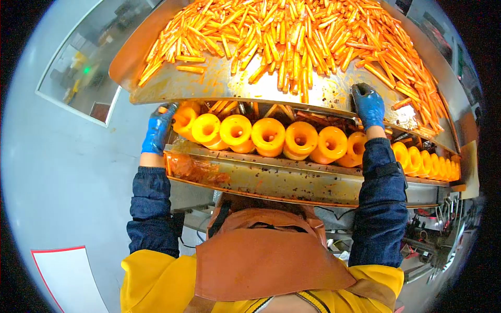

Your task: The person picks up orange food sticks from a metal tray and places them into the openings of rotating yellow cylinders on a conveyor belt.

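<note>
The person's left hand (158, 130), in a blue glove, is at the left end of the row of glossy yellow-orange round hollow cups (298, 152), just beside the endmost one; its fingers are bent, but I cannot tell whether they hold anything. The blue-gloved right hand (368, 106) is at the front edge of the wide shiny metal tray (214, 86), fingers curled, their grip unclear. Slender orange sticks (292, 41) lie heaped on the tray, beyond the cups.
</note>
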